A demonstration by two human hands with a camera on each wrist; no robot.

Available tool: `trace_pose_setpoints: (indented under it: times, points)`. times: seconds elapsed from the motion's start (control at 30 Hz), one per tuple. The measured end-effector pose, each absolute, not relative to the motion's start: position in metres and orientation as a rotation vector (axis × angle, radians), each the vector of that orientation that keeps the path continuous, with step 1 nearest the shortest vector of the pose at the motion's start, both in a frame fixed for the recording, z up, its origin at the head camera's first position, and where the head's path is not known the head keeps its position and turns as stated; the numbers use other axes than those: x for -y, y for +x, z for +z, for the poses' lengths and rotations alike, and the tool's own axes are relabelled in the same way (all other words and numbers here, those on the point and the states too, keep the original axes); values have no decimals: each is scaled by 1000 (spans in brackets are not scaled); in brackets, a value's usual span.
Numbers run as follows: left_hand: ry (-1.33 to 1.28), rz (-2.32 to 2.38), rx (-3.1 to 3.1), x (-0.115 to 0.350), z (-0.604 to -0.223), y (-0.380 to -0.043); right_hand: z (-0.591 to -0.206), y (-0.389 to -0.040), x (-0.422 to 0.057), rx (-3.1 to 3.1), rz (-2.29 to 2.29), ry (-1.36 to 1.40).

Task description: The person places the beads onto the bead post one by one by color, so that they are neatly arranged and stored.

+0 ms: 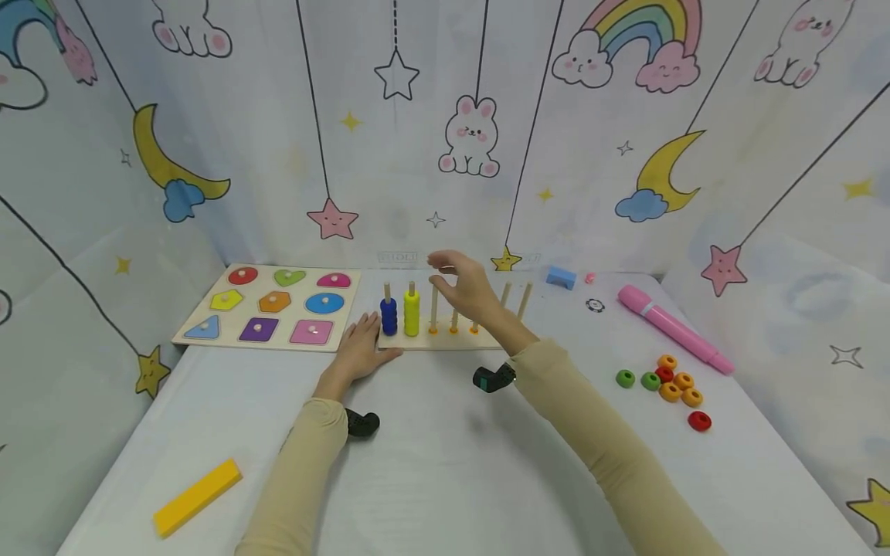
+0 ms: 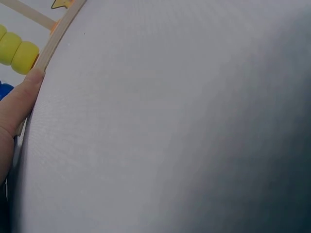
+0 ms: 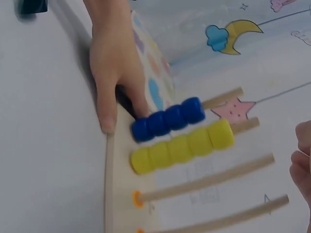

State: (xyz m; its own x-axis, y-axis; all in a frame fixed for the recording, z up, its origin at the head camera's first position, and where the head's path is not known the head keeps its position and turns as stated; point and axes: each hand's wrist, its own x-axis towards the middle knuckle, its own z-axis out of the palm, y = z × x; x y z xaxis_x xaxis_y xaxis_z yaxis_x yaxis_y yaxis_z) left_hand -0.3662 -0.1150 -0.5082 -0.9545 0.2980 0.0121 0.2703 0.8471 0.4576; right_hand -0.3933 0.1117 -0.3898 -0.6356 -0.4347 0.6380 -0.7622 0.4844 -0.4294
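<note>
A wooden bead-stacking board carries a row of upright pegs. Blue beads fill much of the leftmost peg, and yellow beads are stacked on the second. My left hand holds the board's left end, thumb against the front edge and fingers along the side; the right wrist view shows this grip beside the blue beads. Over the third peg hovers my right hand, fingers curved, thumb apart from them, no bead visible between. Its fingertips appear at the right wrist view's edge.
A shape puzzle board lies left of the bead board. Loose green, orange and red beads lie at the right, near a pink marker-shaped toy. A blue block sits at the back; a yellow block lies front left.
</note>
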Motion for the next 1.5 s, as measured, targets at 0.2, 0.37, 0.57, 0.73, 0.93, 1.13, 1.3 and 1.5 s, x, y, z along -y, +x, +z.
trace_pose_setpoints:
  times: [0.2, 0.37, 0.57, 0.73, 0.93, 1.13, 1.3, 1.5]
  points:
    - [451, 724, -2964, 116, -506, -366, -384, -387, -144, 2192, 1096, 982]
    - [468, 739, -2958, 116, -506, -364, -390, -376, -180, 2144, 1071, 953]
    - [475, 707, -2963, 117, -510, -364, -403, -360, -229, 2119, 1057, 814]
    - [465, 704, -2962, 119, -510, -363, -419, -347, -270, 2209, 990, 718]
    - [486, 708, -2960, 117, -506, -362, -442, -326, -322, 2329, 888, 640]
    - [488, 695, -2965, 115, -505, -360, -459, -302, -361, 2430, 835, 567]
    - [487, 705, -2952, 115, -505, -360, -469, -283, -386, 2524, 789, 482]
    - [484, 717, -2961, 116, -508, -364, -474, -266, -403, 2632, 790, 394]
